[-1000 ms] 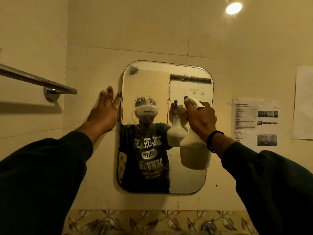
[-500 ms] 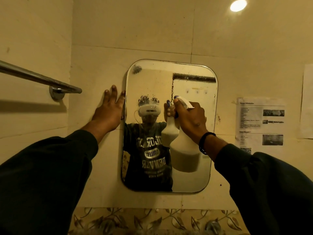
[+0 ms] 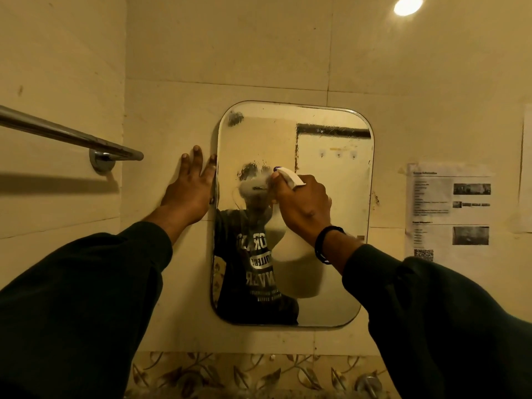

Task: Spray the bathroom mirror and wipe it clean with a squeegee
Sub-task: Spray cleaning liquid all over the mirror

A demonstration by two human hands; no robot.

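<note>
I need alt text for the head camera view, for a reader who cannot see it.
A right hand holds a white spray bottle up to a wall mirror, nozzle pointing left. The left hand presses flat on the tiled wall beside the mirror's left edge.

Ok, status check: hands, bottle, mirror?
Right hand grips spray bottle, nozzle at mirror. Left hand flat on wall at mirror's left edge. Mist patch mid-glass. No squeegee in view, nothing blocking.
</note>
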